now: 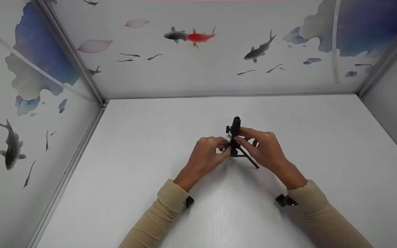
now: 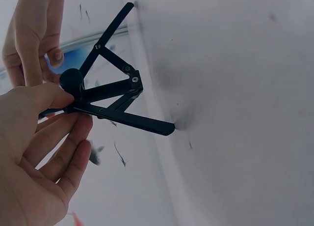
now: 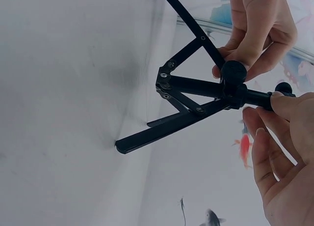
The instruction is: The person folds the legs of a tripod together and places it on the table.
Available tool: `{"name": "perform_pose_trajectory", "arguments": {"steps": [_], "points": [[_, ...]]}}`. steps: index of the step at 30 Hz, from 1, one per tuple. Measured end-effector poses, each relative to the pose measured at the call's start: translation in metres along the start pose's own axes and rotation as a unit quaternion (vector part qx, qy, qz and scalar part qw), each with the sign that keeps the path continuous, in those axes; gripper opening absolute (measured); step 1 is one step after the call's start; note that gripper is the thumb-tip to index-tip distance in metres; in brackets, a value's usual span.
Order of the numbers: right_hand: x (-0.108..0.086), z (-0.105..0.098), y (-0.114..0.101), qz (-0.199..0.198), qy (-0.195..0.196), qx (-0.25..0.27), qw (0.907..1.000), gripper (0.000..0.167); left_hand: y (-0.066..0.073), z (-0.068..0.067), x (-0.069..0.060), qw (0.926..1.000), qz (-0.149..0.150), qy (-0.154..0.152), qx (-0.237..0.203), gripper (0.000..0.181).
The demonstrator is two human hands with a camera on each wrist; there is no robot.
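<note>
Black tripod (image 1: 235,132) sits between both hands, just right of table centre; left hand (image 1: 207,153) pinches it from the left at the hub, by a round knob (image 3: 234,72); right hand (image 1: 265,148) pinches the column (image 3: 257,98) above the hub, from the right; legs (image 3: 157,131) splay down toward the white tabletop (image 1: 143,137); head view shows the column top beyond the fingers, one leg angled near-right; wrist views expose hinged braces (image 3: 185,54) and centre tube (image 3: 196,86), mostly hidden from the head view.
</note>
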State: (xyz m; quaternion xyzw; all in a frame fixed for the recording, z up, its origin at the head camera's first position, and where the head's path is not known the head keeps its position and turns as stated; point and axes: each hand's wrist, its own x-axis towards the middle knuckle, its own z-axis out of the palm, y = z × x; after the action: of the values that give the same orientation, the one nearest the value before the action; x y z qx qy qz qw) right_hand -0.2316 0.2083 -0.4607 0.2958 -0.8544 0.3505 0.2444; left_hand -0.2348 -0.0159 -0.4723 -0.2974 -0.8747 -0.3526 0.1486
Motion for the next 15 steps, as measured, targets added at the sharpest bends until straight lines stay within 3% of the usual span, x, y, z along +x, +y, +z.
{"name": "perform_pose_trajectory", "arguments": {"steps": [15], "points": [[-0.0002, 0.0004, -0.0002, 0.005, 0.003, 0.004, 1.0000, 0.029, 0.0003, -0.0014, -0.0007, 0.9997, 0.009, 0.014, -0.016, 0.011]]}}
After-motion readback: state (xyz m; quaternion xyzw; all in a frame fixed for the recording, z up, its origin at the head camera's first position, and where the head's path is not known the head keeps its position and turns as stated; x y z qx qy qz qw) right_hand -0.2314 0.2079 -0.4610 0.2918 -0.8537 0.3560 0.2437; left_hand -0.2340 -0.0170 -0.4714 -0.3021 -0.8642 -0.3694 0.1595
